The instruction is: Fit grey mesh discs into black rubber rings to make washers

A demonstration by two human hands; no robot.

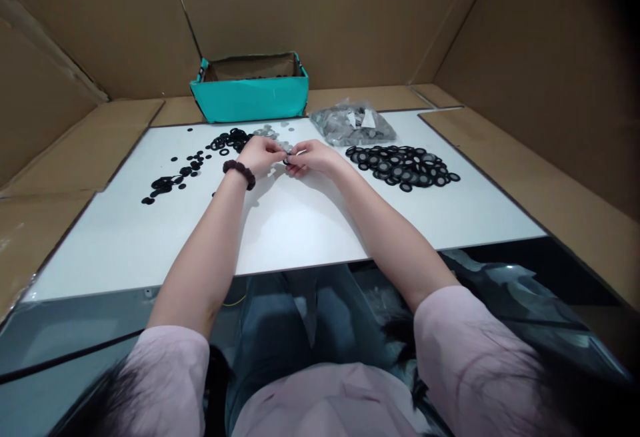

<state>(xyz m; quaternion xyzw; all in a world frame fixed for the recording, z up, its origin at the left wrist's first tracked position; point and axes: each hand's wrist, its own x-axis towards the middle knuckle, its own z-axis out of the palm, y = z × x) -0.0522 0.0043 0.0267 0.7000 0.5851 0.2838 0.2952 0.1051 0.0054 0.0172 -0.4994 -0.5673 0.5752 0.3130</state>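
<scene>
Over the middle of the white table [300, 224], my two hands meet at the fingertips. A small black ring [287, 160] is pinched between them, partly covered by the fingers. My left hand [259, 156] is closed on its left side, and a dark hair tie [240, 173] circles that wrist. My right hand [313, 157] is closed on the ring from the right. Just beyond my hands lie loose grey discs [267, 132]. Black rings [231, 138] are heaped beside my left hand.
Black discs and rings [167, 184] trail toward the left. Right of my hands spreads a pile of black rings with grey centres [405, 165]. Behind it lies a clear plastic bag [353, 125] of grey pieces. A turquoise box [250, 98] stands at the back, before cardboard walls [320, 17].
</scene>
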